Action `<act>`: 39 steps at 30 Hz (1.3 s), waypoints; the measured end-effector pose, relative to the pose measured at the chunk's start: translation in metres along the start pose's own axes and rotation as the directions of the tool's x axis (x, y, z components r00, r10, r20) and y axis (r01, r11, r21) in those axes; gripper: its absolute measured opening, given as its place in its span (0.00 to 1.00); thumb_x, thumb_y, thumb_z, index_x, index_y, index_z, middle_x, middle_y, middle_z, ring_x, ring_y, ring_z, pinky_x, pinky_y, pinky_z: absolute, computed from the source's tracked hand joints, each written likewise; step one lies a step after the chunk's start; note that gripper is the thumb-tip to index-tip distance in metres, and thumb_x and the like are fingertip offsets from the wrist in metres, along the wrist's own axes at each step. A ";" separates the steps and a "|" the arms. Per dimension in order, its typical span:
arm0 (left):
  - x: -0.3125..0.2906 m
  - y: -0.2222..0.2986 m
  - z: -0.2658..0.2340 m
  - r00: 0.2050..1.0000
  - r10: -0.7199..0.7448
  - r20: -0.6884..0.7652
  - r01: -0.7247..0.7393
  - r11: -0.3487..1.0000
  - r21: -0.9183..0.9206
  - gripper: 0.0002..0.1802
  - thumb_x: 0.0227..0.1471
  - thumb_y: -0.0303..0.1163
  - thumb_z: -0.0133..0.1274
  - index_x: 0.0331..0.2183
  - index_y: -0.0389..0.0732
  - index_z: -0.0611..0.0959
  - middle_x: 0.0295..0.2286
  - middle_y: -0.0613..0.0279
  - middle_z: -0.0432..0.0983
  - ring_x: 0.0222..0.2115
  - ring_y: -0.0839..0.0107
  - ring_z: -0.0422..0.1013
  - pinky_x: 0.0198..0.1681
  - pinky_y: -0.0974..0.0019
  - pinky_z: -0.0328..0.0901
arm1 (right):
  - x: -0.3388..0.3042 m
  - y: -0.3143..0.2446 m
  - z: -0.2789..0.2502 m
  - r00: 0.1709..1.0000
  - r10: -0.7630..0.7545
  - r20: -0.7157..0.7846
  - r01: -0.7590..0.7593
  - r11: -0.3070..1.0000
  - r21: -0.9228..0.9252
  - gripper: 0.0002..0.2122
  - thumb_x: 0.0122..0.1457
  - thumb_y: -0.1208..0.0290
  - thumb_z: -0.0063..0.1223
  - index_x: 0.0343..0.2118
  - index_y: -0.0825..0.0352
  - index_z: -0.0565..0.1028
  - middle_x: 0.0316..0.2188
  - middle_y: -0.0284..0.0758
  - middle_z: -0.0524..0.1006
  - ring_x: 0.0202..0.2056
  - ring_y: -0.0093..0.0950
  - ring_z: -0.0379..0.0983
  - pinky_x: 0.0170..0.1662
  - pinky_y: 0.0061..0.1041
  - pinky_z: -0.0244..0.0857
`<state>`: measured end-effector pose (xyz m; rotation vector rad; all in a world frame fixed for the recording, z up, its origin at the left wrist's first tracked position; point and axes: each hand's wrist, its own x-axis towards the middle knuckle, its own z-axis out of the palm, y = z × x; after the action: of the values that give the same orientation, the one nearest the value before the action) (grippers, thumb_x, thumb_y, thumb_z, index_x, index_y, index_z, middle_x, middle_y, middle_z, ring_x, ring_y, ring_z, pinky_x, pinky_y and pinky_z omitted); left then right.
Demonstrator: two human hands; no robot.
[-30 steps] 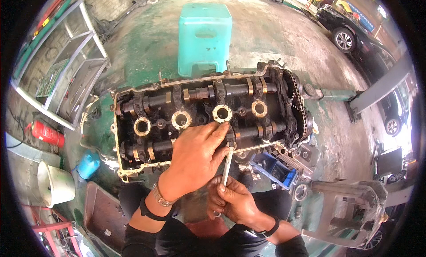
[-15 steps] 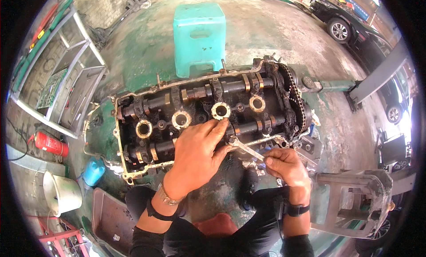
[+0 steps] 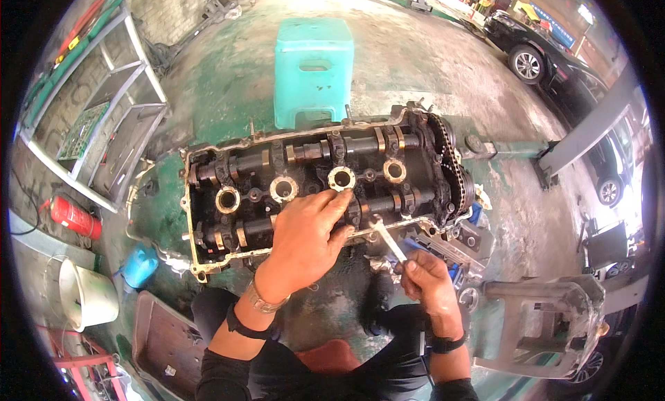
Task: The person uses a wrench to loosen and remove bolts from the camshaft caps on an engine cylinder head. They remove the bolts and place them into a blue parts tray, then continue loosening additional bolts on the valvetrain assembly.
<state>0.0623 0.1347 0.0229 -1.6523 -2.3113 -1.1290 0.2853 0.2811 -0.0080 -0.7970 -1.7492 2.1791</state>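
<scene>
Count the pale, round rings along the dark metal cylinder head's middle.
4, in a row along the dark metal cylinder head, left to right: pale, round first ring, second ring, third ring, and fourth ring, nearest the dark metal chain. None seems hidden.

One left hand [image 3: 305, 238], one right hand [image 3: 429, 280], one wrench [image 3: 390, 242]. One engine head [image 3: 312, 184] bears two camshafts [image 3: 312, 150], four pale rings [image 3: 284, 179], one chain [image 3: 447, 154] at right. Worn: two black bands [image 3: 246, 328], one watch [image 3: 264, 300]. Far: one turquoise stool [image 3: 314, 82]. Left: one grey shelf unit [image 3: 145, 52], one red extinguisher [image 3: 75, 217], one blue jug [image 3: 140, 266], one white bucket [image 3: 100, 300]. Near left: one brown tray [image 3: 163, 332].
</scene>
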 end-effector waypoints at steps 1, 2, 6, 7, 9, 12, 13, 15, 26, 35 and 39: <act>0.000 0.000 0.000 1.000 -0.001 0.004 0.001 1.000 -0.001 0.28 0.49 0.33 0.63 0.53 0.38 0.79 0.43 0.54 0.78 0.42 0.53 0.74 0.47 0.53 0.67 | 0.000 0.002 0.003 0.999 0.021 0.035 -0.022 0.999 0.031 0.10 0.70 0.67 0.48 0.36 0.69 0.74 0.19 0.26 0.69 0.18 0.16 0.60 0.21 0.17 0.50; 0.000 0.000 0.000 1.000 -0.002 0.000 0.002 1.000 0.003 0.28 0.49 0.33 0.63 0.53 0.38 0.79 0.43 0.54 0.78 0.42 0.53 0.74 0.46 0.53 0.67 | 0.001 0.004 0.007 0.997 0.043 0.068 -0.048 0.997 0.065 0.10 0.70 0.67 0.47 0.37 0.69 0.74 0.20 0.26 0.70 0.18 0.16 0.60 0.21 0.17 0.51; 0.002 0.003 -0.003 1.000 -0.020 0.016 0.020 1.000 0.002 0.27 0.49 0.31 0.62 0.52 0.38 0.80 0.45 0.51 0.78 0.42 0.51 0.74 0.46 0.54 0.68 | 0.002 0.010 0.024 0.995 0.080 0.064 -0.076 0.995 -0.057 0.10 0.71 0.66 0.46 0.37 0.68 0.72 0.21 0.30 0.74 0.19 0.16 0.62 0.22 0.17 0.55; 0.002 0.003 -0.004 0.999 -0.032 0.022 0.032 0.999 -0.011 0.27 0.49 0.30 0.62 0.53 0.38 0.80 0.46 0.50 0.79 0.43 0.49 0.74 0.46 0.54 0.68 | 0.001 0.011 0.028 0.991 0.079 0.105 -0.075 0.996 -0.040 0.10 0.72 0.67 0.45 0.36 0.68 0.71 0.21 0.30 0.75 0.19 0.17 0.65 0.23 0.18 0.58; 0.003 0.005 -0.005 0.999 -0.034 0.031 0.034 0.999 0.002 0.26 0.49 0.29 0.61 0.52 0.38 0.80 0.46 0.50 0.78 0.43 0.48 0.75 0.46 0.54 0.69 | -0.001 0.015 0.037 0.985 0.092 0.147 -0.084 0.995 -0.054 0.11 0.72 0.66 0.45 0.39 0.70 0.72 0.22 0.35 0.76 0.20 0.20 0.68 0.23 0.17 0.60; 0.005 0.005 -0.007 0.999 -0.023 0.029 0.023 1.000 -0.005 0.25 0.51 0.27 0.59 0.52 0.37 0.80 0.45 0.49 0.78 0.42 0.48 0.75 0.46 0.54 0.69 | 0.000 0.017 0.048 0.969 0.079 0.233 -0.072 0.997 -0.038 0.11 0.72 0.68 0.43 0.41 0.72 0.71 0.25 0.37 0.79 0.23 0.23 0.74 0.27 0.19 0.66; 0.005 0.005 -0.007 1.000 -0.017 0.022 0.017 1.000 -0.021 0.24 0.51 0.26 0.58 0.52 0.37 0.80 0.45 0.49 0.78 0.42 0.47 0.75 0.46 0.54 0.69 | 0.000 0.017 0.053 0.967 0.081 0.243 -0.074 0.997 -0.036 0.10 0.72 0.68 0.43 0.41 0.72 0.71 0.26 0.37 0.79 0.23 0.23 0.75 0.27 0.20 0.67; 0.005 0.006 -0.007 0.999 -0.021 0.024 0.021 1.000 -0.017 0.23 0.52 0.26 0.57 0.51 0.37 0.80 0.44 0.48 0.79 0.42 0.47 0.75 0.46 0.54 0.69 | 0.000 0.015 0.059 0.957 0.080 0.278 -0.078 0.997 -0.021 0.10 0.73 0.69 0.43 0.42 0.73 0.71 0.28 0.38 0.80 0.26 0.25 0.77 0.30 0.21 0.70; 0.005 0.007 -0.006 0.997 -0.066 0.041 0.067 0.997 -0.023 0.21 0.54 0.27 0.56 0.51 0.35 0.81 0.45 0.45 0.78 0.44 0.45 0.75 0.48 0.55 0.69 | 0.006 0.014 0.087 0.971 0.063 0.231 -0.102 0.982 0.161 0.11 0.73 0.65 0.43 0.40 0.69 0.70 0.24 0.34 0.76 0.22 0.24 0.75 0.24 0.24 0.69; 0.003 0.001 -0.006 0.997 0.072 0.020 -0.073 0.997 0.030 0.28 0.49 0.29 0.63 0.54 0.38 0.79 0.46 0.52 0.79 0.40 0.51 0.75 0.45 0.55 0.68 | 0.005 0.011 0.083 0.892 0.139 0.430 -0.367 0.779 0.509 0.13 0.72 0.63 0.46 0.47 0.70 0.72 0.21 0.28 0.64 0.21 0.22 0.60 0.28 0.28 0.66; 0.003 0.000 -0.006 0.997 0.058 0.045 -0.059 0.998 0.009 0.31 0.47 0.29 0.65 0.55 0.38 0.78 0.47 0.52 0.78 0.39 0.52 0.75 0.44 0.56 0.69 | 0.004 -0.008 0.058 0.897 0.214 0.388 -0.358 0.865 0.351 0.10 0.71 0.65 0.45 0.45 0.68 0.73 0.21 0.22 0.63 0.21 0.16 0.59 0.24 0.19 0.57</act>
<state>0.0590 0.1330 0.0283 -1.7469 -2.2746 -1.0779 0.2492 0.2374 0.0060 -0.6370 -1.2603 2.9055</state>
